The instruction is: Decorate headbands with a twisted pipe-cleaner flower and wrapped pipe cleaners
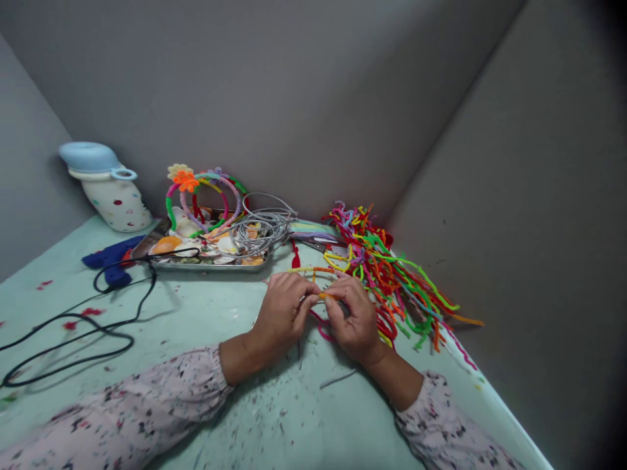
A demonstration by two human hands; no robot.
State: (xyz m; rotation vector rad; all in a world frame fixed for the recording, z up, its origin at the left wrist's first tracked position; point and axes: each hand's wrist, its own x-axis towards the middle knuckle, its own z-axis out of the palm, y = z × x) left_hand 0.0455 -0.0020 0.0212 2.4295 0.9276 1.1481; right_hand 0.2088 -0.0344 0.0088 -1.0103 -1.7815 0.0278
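My left hand [284,308] and my right hand [356,320] meet above the table, both closed with fingertips pinched. Between them runs a short orange pipe cleaner [322,296], gripped from either side. Just beyond the fingers shows a curved yellow and orange pipe-cleaner band [309,269]; whether it joins the held piece is hidden by my hands. Pink and red pipe cleaners [325,333] lie partly under my right hand. A short grey piece of wire [337,378] rests on the table nearby.
A large heap of coloured pipe cleaners [392,281] lies at right, with scissors [313,244] beside it. Behind, left of centre, a metal tray [210,266] bears finished-looking flowered rings [183,181] and coiled grey wire [267,228]. Further left are a blue glue gun [115,261], black cord [132,320] and bottle [115,199].
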